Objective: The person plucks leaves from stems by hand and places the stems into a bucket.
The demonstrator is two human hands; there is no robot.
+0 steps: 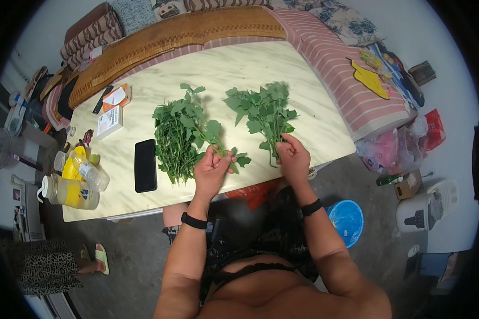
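Observation:
My left hand pinches a leafy green sprig by its stem between thumb and fingers. The sprig's upper leaves overlap a pile of thin-leaved green stems on the marble-patterned table. Over to the right, my right hand has its fingers closed around the lower stems of a bunch of broad-leaved greens. The top leaves of that bunch are blurred. Both wrists wear black bands.
A black smartphone lies left of the pile. Farther left are a plastic jug, a clear bottle and a white box. A blue bin stands on the floor at right. Another person's sandalled foot shows lower left.

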